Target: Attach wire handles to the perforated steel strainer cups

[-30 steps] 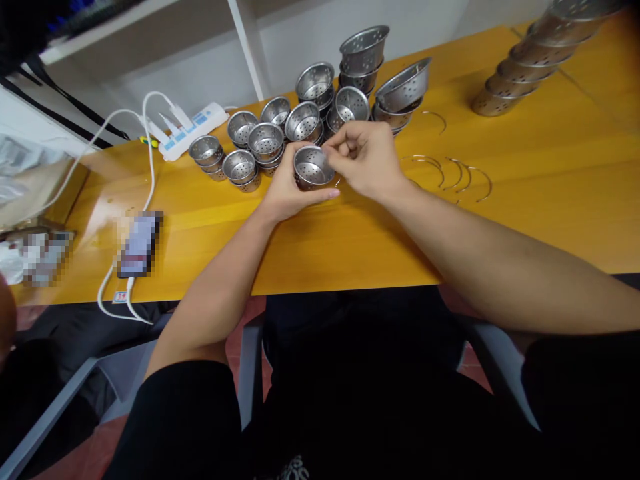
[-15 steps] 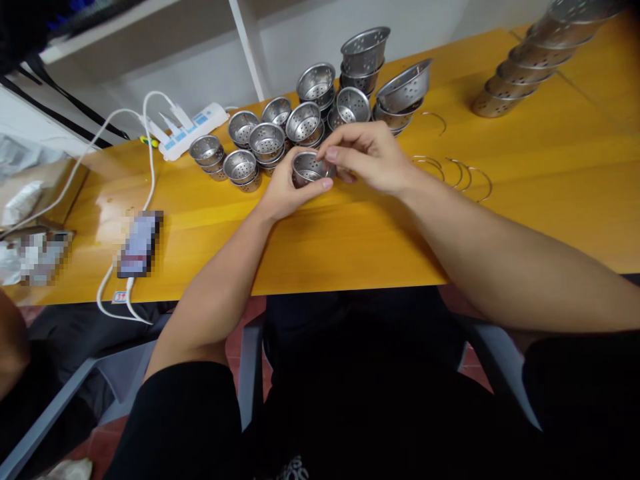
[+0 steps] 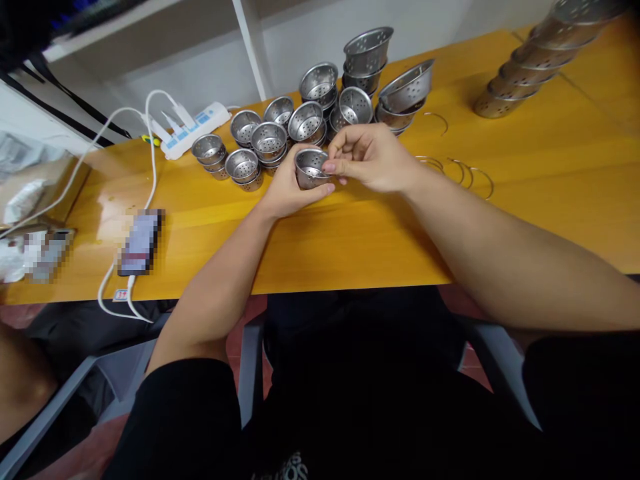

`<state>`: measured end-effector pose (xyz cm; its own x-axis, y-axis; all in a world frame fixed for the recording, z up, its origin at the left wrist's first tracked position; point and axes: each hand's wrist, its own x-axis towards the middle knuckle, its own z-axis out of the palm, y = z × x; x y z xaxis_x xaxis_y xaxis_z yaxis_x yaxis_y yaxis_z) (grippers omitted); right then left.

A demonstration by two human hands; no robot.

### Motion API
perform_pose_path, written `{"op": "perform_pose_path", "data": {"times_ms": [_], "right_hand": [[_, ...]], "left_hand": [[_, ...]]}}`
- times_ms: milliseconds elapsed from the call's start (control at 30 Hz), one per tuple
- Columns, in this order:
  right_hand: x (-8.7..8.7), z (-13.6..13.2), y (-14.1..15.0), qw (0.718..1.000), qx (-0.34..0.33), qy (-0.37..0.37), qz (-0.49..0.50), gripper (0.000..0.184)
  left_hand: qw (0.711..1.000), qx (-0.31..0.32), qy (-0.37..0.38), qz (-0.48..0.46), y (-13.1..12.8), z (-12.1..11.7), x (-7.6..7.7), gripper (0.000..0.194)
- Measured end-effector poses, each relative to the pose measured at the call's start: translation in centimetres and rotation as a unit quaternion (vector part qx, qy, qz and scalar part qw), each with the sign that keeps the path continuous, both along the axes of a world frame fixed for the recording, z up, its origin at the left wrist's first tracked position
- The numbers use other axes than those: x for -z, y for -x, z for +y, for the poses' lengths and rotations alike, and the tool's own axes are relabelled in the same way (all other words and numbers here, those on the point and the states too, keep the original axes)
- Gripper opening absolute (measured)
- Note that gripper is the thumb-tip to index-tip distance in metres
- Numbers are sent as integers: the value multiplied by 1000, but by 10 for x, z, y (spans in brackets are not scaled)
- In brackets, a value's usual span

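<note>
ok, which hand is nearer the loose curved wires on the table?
Right. The right hand is just left of the curved wires, at the right rim of the perforated cup. The left hand is farther left, around that cup.

The table (image 3: 350, 250) carries cups (image 3: 243, 167) and, seemingly, wires (image 3: 493, 182)

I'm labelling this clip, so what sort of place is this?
Probably a small workshop or workroom: stacked perforated metal cups and loose curved wires lie on a long wooden table.
</note>
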<state>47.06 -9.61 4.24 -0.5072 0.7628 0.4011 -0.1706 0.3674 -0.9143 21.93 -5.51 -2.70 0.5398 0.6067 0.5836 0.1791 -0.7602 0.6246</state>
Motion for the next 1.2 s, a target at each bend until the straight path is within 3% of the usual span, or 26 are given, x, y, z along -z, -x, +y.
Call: {"op": "perform_pose_path", "data": {"times_ms": [367, 933, 1200], "right_hand": [[14, 16, -1, 1000, -7, -16, -25, 73], [8, 4, 4, 998, 45, -30, -37, 71], [9, -4, 0, 976, 165, -129, -61, 62]], "left_hand": [[999, 25, -19, -11, 3, 9, 6, 81], [1000, -3, -19, 5, 6, 10, 5, 89], [999, -34, -38, -1, 9, 17, 6, 100]]}}
